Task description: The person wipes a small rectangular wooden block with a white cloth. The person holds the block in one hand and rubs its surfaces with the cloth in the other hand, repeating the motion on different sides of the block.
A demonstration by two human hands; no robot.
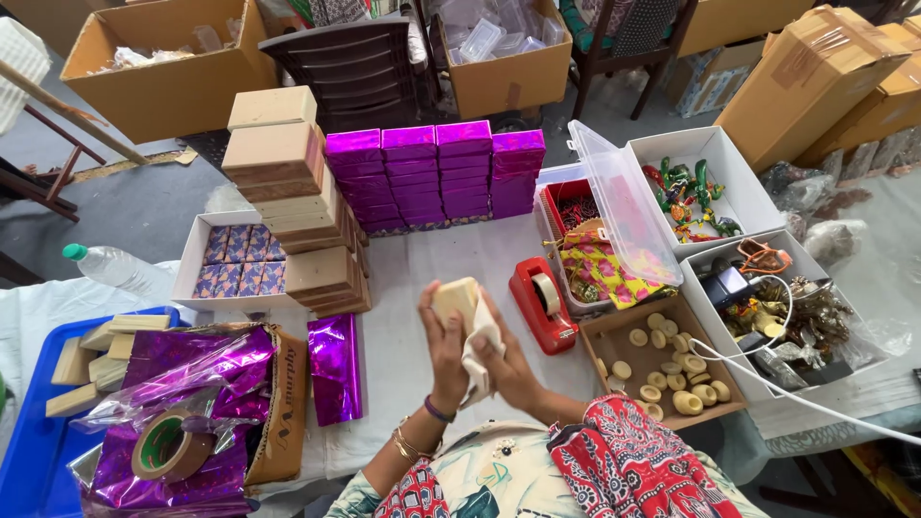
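Note:
My left hand (pixel 444 347) holds up a small pale tan box (pixel 455 298) over the middle of the table. Against that box my right hand (pixel 506 367) presses a white cloth (pixel 481 351). To the left lies a purple foil-wrapped box (pixel 336 367) flat on the white table cover (pixel 403 269). A red tape dispenser (pixel 541 303) stands just right of my hands.
Plain tan boxes (pixel 293 197) are stacked at the back left, next to rows of purple wrapped boxes (pixel 436 177). Purple foil sheets with a tape roll (pixel 168 446) lie front left on a blue tray (pixel 29 451). Trays of trinkets (pixel 662 360) and cardboard cartons fill the right.

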